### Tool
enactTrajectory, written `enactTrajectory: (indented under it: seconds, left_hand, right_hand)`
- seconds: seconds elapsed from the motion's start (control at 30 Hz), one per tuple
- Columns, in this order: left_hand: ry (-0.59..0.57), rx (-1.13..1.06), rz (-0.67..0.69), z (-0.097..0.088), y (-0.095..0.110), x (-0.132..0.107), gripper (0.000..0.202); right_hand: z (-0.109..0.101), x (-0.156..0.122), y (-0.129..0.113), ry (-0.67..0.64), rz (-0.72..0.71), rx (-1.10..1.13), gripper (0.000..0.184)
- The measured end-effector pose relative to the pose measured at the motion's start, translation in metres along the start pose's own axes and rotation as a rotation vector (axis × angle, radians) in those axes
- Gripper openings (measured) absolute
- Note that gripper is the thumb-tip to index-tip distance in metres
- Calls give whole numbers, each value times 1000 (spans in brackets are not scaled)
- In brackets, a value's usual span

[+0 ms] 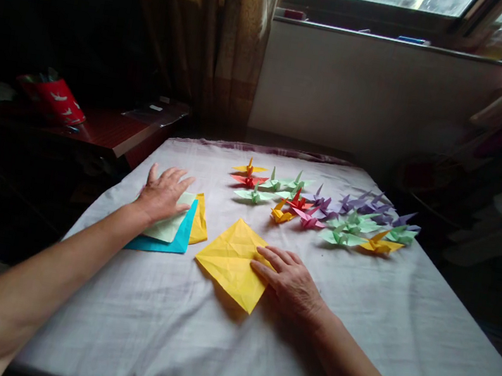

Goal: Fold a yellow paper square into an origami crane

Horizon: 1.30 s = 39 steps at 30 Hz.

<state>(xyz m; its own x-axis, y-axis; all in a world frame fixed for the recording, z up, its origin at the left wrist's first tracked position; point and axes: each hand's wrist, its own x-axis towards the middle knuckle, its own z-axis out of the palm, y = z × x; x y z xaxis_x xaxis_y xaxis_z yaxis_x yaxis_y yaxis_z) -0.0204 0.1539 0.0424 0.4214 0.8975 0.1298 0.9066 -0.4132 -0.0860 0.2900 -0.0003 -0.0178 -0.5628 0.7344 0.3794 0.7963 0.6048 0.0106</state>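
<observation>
Covering flat sheets (182, 235), the splayed left hand (162, 192) is grasping nothing visible; the outstretched right hand (293, 282), its grip unclear, is touching a creased yellow sheet (232, 259) lying central on the table (398, 341), seemingly unshaped, while apparently finished paper cranes (310, 221) are standing beyond.

Yellow sheet (234, 262): matt paper, visibly creased. Beneath it, rumpled matt cloth (159, 333); beyond it, folded-paper cranes (323, 206).

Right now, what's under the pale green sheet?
A blue sheet sticks out beneath the pale green sheet; yellow paper shows past the blue's right edge. Anything fully covered by the sheets or the left hand can't be seen.
</observation>
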Motion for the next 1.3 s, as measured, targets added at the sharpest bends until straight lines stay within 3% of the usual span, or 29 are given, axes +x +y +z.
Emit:
enactTrajectory:
  seconds: [0.07, 0.13, 0.2, 0.3, 0.47, 0.6, 0.77, 0.87, 1.03, 1.13, 1.2, 1.3]
  left_hand:
    - [66, -180, 242, 10, 24, -23, 50]
    - [23, -350, 502, 17, 49, -47, 53]
    - [-27, -427, 611, 21, 68, -65, 61]
    - [-24, -414, 579, 23, 84, -79, 54]
    - [20, -383, 514, 24, 85, -83, 19]
    - [53, -418, 440, 29, 83, -81, 26]
    - [56, -413, 261, 38, 81, -73, 35]
    - [70, -423, 209, 40, 80, -68, 44]
    - [150, -250, 279, 33, 90, -64, 34]
    - [190, -225, 444, 32, 104, -63, 30]
    - [168, -243, 542, 36, 114, -63, 38]
    - [107, -268, 562, 46, 122, -64, 59]
  right_hand:
    - [1, 0, -2, -35, 14, 28, 28]
    - [1, 1, -2, -72, 34, 56, 29]
    - [0, 2, 0, -99, 42, 75, 29]
    - [-1, 4, 2, -123, 31, 109, 28]
    - [-5, 1, 5, -125, 61, 212, 24]
    - [-5, 4, 14, -64, 198, 350, 20]
    - [6, 19, 22, -54, 508, 286, 14]
    - [17, 22, 19, -3, 581, 244, 26]
    - [28, 18, 15, 105, 544, 236, 36]
    - [30, 17, 15, 141, 522, 225, 35]
    - [30, 17, 15, 157, 510, 216, 34]
    - [30, 18, 14, 166, 505, 205, 35]
